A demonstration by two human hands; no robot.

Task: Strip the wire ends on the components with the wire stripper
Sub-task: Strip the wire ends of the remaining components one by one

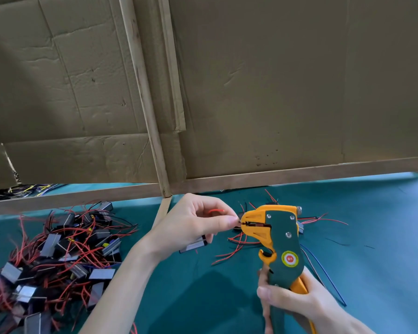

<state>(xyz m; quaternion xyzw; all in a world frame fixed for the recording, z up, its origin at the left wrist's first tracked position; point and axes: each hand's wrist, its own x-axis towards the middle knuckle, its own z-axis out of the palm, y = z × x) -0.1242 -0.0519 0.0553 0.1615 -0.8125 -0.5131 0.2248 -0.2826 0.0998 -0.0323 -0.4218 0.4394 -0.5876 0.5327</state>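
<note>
Wire end point(238, 221) pinched by left hand point(191, 225) at nose of wire stripper point(279, 239), above green worktop point(372, 237). Component point(194, 245) seen just under same hand. Stripper handles gripped by right hand point(297, 302). Component pile point(58, 256) heaped at left.

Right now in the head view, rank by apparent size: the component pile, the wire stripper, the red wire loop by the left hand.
1. component pile, spread across the left side.
2. wire stripper, held up, likely nearer the camera.
3. red wire loop, at the left hand.
</note>
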